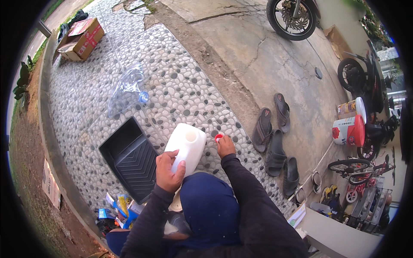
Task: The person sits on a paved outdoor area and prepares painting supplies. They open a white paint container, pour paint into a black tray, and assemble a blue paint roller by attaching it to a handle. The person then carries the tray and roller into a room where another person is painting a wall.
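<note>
In front of me stands a white plastic jug [189, 149] with its round mouth uncovered. My left hand [171, 171] grips the jug's near left side, thumb and fingers wrapped on it. To the right of the jug, my right hand [226, 147] pinches a small red cap [218, 137] just above the pebbled tiles. A black paint tray [129, 159] with a ridged slope lies beside the jug on the left. A crumpled clear plastic bottle or bag with a blue cap [143, 96] rests farther forward.
Sandals [274, 152] line the right edge of the pebbled tiles [180, 90], beside cracked concrete. Paint buckets [346, 130], bicycles [348, 170] and motorbikes [355, 77] stand at the right. A cardboard box [86, 43] sits back left; colourful packaged items [118, 210] lie near left, inside a low kerb [43, 103].
</note>
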{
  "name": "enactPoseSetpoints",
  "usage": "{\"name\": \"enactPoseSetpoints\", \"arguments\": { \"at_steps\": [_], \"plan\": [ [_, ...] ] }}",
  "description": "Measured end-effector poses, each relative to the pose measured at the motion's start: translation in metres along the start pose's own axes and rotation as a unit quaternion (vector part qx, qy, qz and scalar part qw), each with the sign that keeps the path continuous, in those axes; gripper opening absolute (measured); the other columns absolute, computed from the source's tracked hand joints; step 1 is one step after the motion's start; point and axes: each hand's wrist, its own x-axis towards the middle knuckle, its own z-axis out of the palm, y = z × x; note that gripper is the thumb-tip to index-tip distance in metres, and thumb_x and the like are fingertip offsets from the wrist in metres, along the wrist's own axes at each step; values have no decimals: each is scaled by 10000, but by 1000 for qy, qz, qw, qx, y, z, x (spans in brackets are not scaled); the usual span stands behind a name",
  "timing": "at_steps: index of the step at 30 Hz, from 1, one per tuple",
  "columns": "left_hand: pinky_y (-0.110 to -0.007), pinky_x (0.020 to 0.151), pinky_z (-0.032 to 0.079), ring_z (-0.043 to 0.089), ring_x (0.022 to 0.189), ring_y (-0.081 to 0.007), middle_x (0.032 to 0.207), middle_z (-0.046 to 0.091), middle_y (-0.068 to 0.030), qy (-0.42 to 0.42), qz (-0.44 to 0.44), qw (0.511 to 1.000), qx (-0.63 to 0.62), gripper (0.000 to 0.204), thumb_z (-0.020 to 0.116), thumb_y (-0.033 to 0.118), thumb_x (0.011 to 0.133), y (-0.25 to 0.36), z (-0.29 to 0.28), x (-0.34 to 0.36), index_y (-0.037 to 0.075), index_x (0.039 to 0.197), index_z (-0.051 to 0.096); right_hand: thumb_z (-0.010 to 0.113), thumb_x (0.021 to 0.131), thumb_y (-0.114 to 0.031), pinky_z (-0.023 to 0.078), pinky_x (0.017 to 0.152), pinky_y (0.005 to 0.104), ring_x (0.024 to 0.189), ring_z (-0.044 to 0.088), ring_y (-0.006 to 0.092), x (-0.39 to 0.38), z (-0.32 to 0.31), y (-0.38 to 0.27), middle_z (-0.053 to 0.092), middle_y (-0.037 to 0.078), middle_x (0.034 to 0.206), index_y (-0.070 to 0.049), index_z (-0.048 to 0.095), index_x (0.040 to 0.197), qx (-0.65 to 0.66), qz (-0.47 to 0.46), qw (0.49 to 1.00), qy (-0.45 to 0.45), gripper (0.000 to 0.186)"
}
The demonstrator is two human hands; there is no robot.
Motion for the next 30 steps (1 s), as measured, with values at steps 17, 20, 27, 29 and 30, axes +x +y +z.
{"name": "enactPoseSetpoints", "arguments": {
  "at_steps": [17,20,27,29,30],
  "plan": [
    [-470,767,465,662,799,-377,784,675,-198,-83,-50,974,207,408,716,355,834,40,-14,16,-10,996,634,706,889,-94,455,1070,382,1354,481,297,30,-127,-108,414,207,1493,-9,185,1568,495,68,803,-323,860],
    [-435,721,536,701,788,-346,841,697,-223,-118,-175,977,24,405,691,314,874,31,-9,25,-56,1014,603,742,817,-82,414,1109,395,1409,417,301,37,-127,-115,395,213,1513,-11,138,1582,486,59,793,-363,977],
    [-338,725,548,692,807,-186,922,702,-152,14,-269,923,-275,347,647,202,955,22,32,20,-81,1122,535,636,793,14,358,1145,373,1409,422,290,55,-98,-112,389,228,1523,10,168,1569,552,16,796,-248,906],
    [-328,776,540,680,867,-179,970,697,-136,54,-289,879,-376,338,631,187,968,27,38,24,-75,1153,524,567,803,61,353,1147,382,1398,432,303,49,-87,-101,391,233,1521,14,201,1556,594,47,776,-205,839],
    [-324,801,534,674,895,-178,992,694,-128,78,-285,865,-405,333,624,181,973,30,43,24,-71,1166,521,487,810,87,355,1148,408,1379,454,306,44,-82,-95,402,248,1508,7,242,1543,587,14,786,-193,777]
  ]
}}
